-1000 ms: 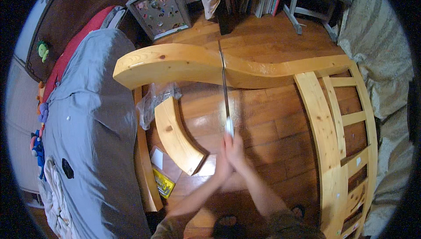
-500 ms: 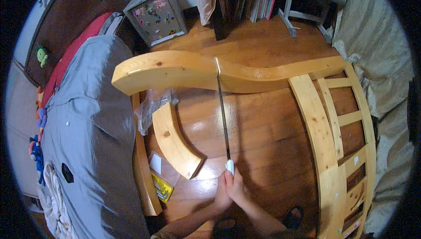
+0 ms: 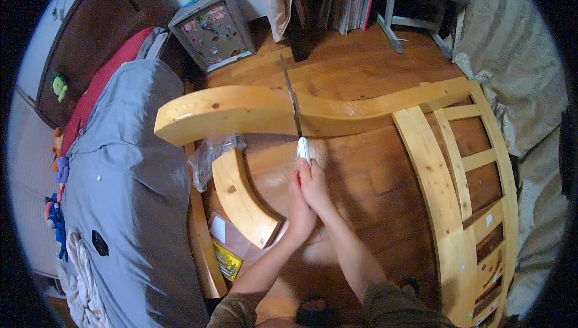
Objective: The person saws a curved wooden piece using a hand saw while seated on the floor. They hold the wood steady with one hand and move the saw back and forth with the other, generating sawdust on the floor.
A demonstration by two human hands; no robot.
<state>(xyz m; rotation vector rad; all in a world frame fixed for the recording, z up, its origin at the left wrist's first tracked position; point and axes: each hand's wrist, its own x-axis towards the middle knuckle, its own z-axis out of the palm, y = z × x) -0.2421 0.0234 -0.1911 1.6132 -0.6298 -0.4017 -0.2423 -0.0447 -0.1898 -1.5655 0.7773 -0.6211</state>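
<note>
Both my hands grip one hand saw by its white handle (image 3: 304,149). My left hand (image 3: 297,207) wraps the lower part and my right hand (image 3: 315,184) sits just above it. The thin saw blade (image 3: 291,96) runs away from me across a thick curved pine beam (image 3: 241,110) that is part of a wooden bed frame. The blade crosses the beam near its middle. A cut-off curved piece of pine (image 3: 241,198) lies on the floor left of my hands.
A slatted pine rail (image 3: 463,195) curves along the right. A grey mattress (image 3: 120,195) lies at the left. Clear plastic wrap (image 3: 208,154), a yellow packet (image 3: 227,262), a small decorated cabinet (image 3: 211,27) and books (image 3: 346,9) stand around on the wooden floor.
The saw was pulled back toward me half a second ago. It has now been pushed forward again, with my hands nearer the beam.
</note>
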